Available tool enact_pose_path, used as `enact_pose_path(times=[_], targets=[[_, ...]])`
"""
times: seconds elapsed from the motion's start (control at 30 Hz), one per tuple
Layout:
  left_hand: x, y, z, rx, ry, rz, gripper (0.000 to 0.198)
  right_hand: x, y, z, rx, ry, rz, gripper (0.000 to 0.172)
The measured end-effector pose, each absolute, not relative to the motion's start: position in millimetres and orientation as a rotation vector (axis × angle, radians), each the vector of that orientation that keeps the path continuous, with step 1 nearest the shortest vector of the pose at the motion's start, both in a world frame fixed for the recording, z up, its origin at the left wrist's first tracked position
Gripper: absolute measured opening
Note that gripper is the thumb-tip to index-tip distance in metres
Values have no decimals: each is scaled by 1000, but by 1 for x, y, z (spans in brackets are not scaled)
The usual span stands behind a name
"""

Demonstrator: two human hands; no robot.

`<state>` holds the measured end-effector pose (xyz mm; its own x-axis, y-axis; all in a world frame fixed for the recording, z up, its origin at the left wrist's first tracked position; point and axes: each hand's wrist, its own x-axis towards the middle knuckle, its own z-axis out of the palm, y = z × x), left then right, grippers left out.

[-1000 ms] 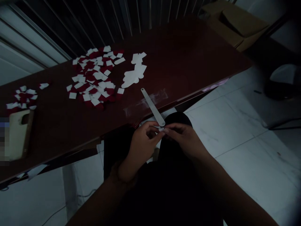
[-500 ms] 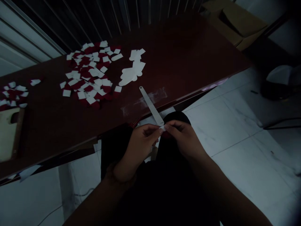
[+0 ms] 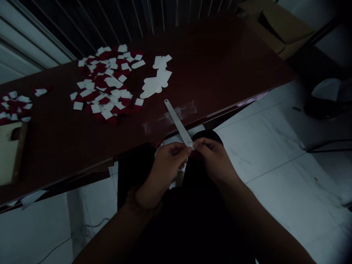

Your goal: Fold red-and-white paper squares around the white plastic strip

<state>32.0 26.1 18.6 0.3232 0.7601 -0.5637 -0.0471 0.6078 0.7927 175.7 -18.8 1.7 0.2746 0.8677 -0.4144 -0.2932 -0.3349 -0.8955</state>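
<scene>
My left hand (image 3: pixel 168 165) and my right hand (image 3: pixel 216 157) meet above my lap, both pinched on a small white piece (image 3: pixel 191 146) mostly covered by the fingertips. Something dark red shows beneath my right fingers. A long flat pale strip (image 3: pixel 177 121) with a hole at its far end lies over the table's front edge, its near end against my fingertips. Beyond it on the dark table are white cut-out pieces (image 3: pixel 158 82), some with rounded ends. To their left spreads a large pile of red and white pieces (image 3: pixel 107 82).
A smaller red and white pile (image 3: pixel 16 106) and a pale phone case (image 3: pixel 9 154) lie at the table's left end. The dark red table (image 3: pixel 220 62) runs along a ribbed wall. An open cardboard box (image 3: pixel 286 22) stands at the back right.
The view has shifted slightly. Less of the white piece shows between my fingertips, which have drawn a little closer together. The table items lie as before.
</scene>
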Motion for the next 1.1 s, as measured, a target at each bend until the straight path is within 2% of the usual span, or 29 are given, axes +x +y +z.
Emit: enact_pose_path(times=[0.37, 0.67, 1.1], targets=[[31, 22, 18, 765, 1141, 625, 20, 173, -21, 1, -1425, -561, 1325, 16], [33, 21, 21, 750, 1135, 652, 24, 174, -20, 1, -1435, -587, 1306, 19], [33, 21, 23, 747, 1115, 655, 21, 174, -21, 3, -1412, -558, 1295, 15]])
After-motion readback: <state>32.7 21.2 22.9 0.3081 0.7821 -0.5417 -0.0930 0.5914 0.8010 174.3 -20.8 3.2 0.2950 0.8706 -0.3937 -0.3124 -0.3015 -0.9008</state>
